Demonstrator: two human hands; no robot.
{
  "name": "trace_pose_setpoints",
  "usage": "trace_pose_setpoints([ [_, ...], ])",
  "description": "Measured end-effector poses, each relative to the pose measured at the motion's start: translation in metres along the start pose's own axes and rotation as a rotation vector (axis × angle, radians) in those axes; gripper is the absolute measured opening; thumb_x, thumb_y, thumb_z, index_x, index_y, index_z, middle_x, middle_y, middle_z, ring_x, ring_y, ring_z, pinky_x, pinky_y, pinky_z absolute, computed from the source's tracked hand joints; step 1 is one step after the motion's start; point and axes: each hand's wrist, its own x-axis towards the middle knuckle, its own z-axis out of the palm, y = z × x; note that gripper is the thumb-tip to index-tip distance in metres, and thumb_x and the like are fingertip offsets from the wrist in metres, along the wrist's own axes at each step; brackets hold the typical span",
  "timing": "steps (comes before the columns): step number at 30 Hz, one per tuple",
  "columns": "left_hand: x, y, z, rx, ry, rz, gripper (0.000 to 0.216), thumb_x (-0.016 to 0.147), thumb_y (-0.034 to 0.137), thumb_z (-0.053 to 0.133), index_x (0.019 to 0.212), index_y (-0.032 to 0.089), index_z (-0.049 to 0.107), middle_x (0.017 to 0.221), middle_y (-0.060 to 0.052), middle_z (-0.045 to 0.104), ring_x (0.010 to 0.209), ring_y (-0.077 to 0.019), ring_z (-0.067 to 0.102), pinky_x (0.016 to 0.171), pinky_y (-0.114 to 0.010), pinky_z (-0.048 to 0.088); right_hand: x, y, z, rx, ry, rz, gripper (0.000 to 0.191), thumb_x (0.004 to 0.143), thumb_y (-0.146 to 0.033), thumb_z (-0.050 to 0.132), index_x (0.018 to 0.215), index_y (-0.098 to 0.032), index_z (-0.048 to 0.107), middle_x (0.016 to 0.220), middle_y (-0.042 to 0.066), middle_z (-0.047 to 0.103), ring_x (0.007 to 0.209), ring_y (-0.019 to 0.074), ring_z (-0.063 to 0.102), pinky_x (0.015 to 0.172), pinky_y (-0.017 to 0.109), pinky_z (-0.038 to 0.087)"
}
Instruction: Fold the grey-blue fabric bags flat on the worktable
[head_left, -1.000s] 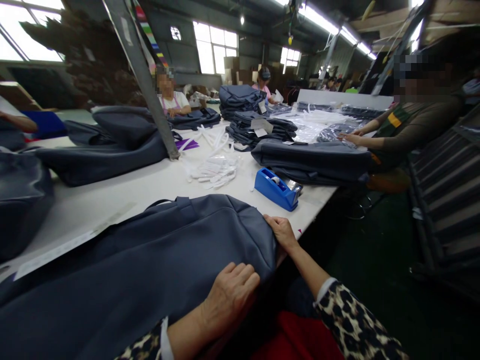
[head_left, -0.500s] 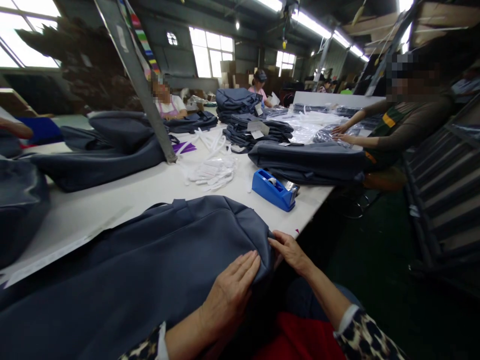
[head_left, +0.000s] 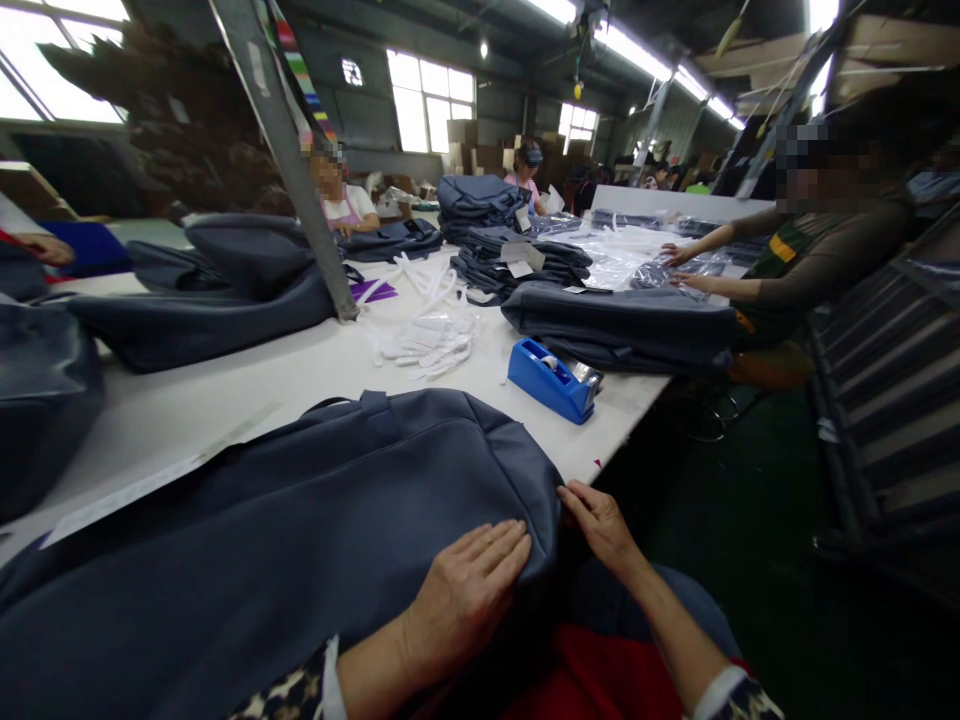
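A large dark blue-grey bag (head_left: 315,530) lies on its side along the near edge of the table, a carry loop showing on its upper edge. My left hand (head_left: 472,580) rests flat on the bag close to its right end, fingers stretched out; the thumb is out of sight. At the end corner my right hand (head_left: 600,525) pinches the bag's edge between thumb and fingers. Just beyond the bag stands a blue tape dispenser (head_left: 551,380).
Clear packets with white pieces (head_left: 427,340) lie mid-table, near a slanted metal post (head_left: 300,170). More dark bags are stacked at the left (head_left: 217,300) and beyond the dispenser (head_left: 615,320). A co-worker (head_left: 817,230) handles plastic-wrapped goods at right; others work farther back.
The bag's right end and my right hand have shifted slightly right and down. My left hand has moved a little the same way, still flat on the bag.
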Motion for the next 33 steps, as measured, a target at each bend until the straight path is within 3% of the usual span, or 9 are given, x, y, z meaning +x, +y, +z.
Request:
trace_pose_setpoints([
  [8,-0.007,0.010,0.014,0.029,-0.059,0.075,0.038,0.098,0.019,0.037,0.129,0.013,0.057,0.132,-0.010,0.061,0.121,-0.0228,0.058,0.098,-0.039,0.053,-0.008,0.000,-0.018,0.011,-0.151,0.113,0.048,0.086,-0.066,0.048,0.073,-0.019,0.054,0.063,0.000,0.054,0.057,0.0148,0.052,0.051,0.025,0.040],
  [11,-0.009,0.014,0.021,0.053,-0.066,0.070,0.036,0.099,0.020,0.039,0.129,0.014,0.057,0.132,-0.010,0.061,0.123,-0.0222,0.055,0.100,-0.039,0.051,0.002,-0.008,-0.021,-0.016,-0.187,0.133,0.051,0.085,-0.068,0.047,0.077,-0.019,0.056,0.062,-0.001,0.055,0.053,0.0147,0.052,0.045,0.024,0.037],
  [15,-0.002,0.012,0.008,0.048,-0.010,0.068,0.036,0.098,0.016,0.036,0.126,0.011,0.059,0.126,-0.012,0.063,0.114,-0.0235,0.059,0.095,-0.039,0.052,0.023,-0.034,-0.003,-0.087,-0.094,0.027,0.051,0.085,-0.067,0.050,0.069,-0.019,0.054,0.061,-0.003,0.048,0.058,0.0126,0.046,0.052,0.024,0.036],
  [19,0.008,-0.003,-0.016,0.076,0.113,0.037,0.035,0.097,0.011,0.037,0.125,0.009,0.058,0.120,-0.014,0.066,0.105,-0.0236,0.061,0.088,-0.037,0.053,0.055,-0.066,0.021,-0.164,0.053,-0.116,0.051,0.092,-0.063,0.038,0.065,-0.020,0.049,0.063,-0.002,0.045,0.062,0.0129,0.041,0.058,0.025,0.032],
  [22,0.010,-0.018,-0.018,0.151,0.164,-0.003,0.034,0.095,0.006,0.040,0.123,0.009,0.058,0.115,-0.013,0.067,0.101,-0.0227,0.062,0.086,-0.036,0.053,0.085,-0.071,0.037,-0.267,0.110,-0.186,0.052,0.093,-0.058,0.039,0.058,-0.021,0.044,0.058,-0.002,0.041,0.060,0.0130,0.038,0.060,0.027,0.027],
  [26,0.005,-0.027,-0.002,0.200,0.050,0.055,0.031,0.096,0.004,0.034,0.115,0.006,0.060,0.106,-0.013,0.069,0.091,-0.0207,0.063,0.082,-0.032,0.054,0.110,-0.045,0.052,-0.405,0.111,-0.184,0.049,0.094,-0.051,0.041,0.056,-0.022,0.048,0.054,0.000,0.045,0.055,0.0138,0.037,0.058,0.029,0.024],
  [29,0.004,-0.026,0.007,0.178,-0.076,0.061,0.028,0.096,0.005,0.037,0.114,0.005,0.059,0.106,-0.013,0.067,0.089,-0.0202,0.062,0.079,-0.031,0.054,0.113,-0.029,0.045,-0.479,0.092,-0.172,0.046,0.095,-0.049,0.044,0.058,-0.022,0.054,0.054,0.001,0.050,0.054,0.0144,0.041,0.057,0.029,0.024],
  [33,0.004,-0.026,0.010,0.109,-0.160,0.004,0.025,0.098,0.009,0.040,0.116,0.009,0.057,0.098,-0.010,0.064,0.082,-0.0191,0.058,0.073,-0.031,0.053,0.111,-0.057,0.019,-0.525,0.088,-0.206,0.040,0.093,-0.047,0.050,0.064,-0.022,0.059,0.060,0.002,0.056,0.060,0.0166,0.050,0.061,0.029,0.032],
])
